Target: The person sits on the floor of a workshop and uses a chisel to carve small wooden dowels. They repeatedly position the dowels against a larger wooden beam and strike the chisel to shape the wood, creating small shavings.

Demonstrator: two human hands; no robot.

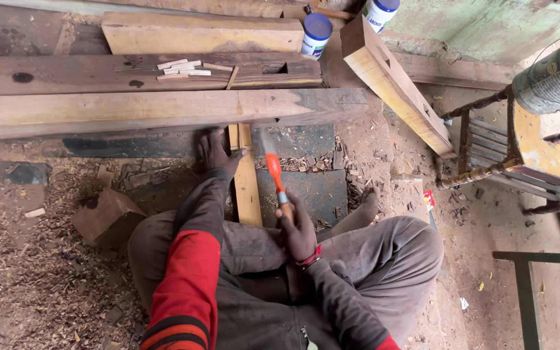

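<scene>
Small sticks [186, 67] on the beam [98, 72] behind the plank [163, 110]; jars [315, 34] right.

A single head-worn camera looks steeply down and slightly forward from above a seated person, close enough that their lap and arms fill the lower middle of the frame. It faces a stack of wooden beams [163, 110] across the upper left, with a sawdust-strewn floor [27, 272] at lower left and a chair frame [487, 149] at right.
</scene>
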